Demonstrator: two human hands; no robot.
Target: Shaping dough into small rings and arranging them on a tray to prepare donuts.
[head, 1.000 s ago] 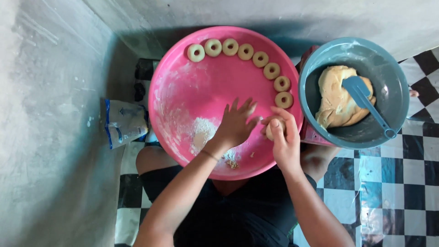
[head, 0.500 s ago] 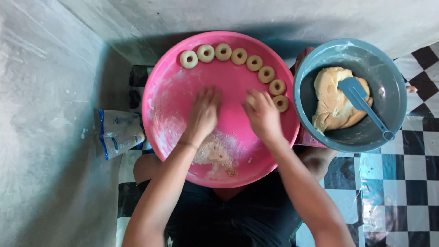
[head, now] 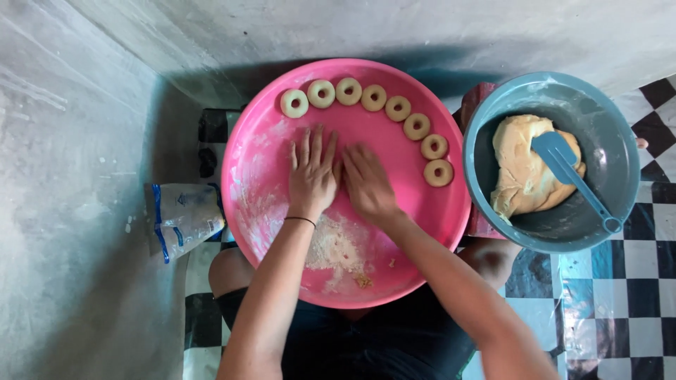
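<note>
Seen from above: grey concrete walls, black-and-white checkered floor (head: 634, 309). Round pink plastic tray (head: 264, 151) across the lap, dusted with flour. Grey-blue plastic bowl (head: 486, 151) just beside it, holding one lump of pale dough (head: 517, 169) and one blue spatula (head: 574, 176). Clear flour bag (head: 183, 218) by the wall. Left hand (head: 313, 176) and right hand (head: 367, 183) flat, fingers extended, side by side mid-tray; anything beneath hidden. Eight ring-shaped dough pieces (head: 398, 108) arcing along the far rim.

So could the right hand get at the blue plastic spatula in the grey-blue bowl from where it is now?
Probably yes. The right hand lies flat on the round pink plastic tray, holding nothing visible, and the blue plastic spatula rests uncovered on the dough in the open grey-blue bowl beside the tray, nothing between.
</note>
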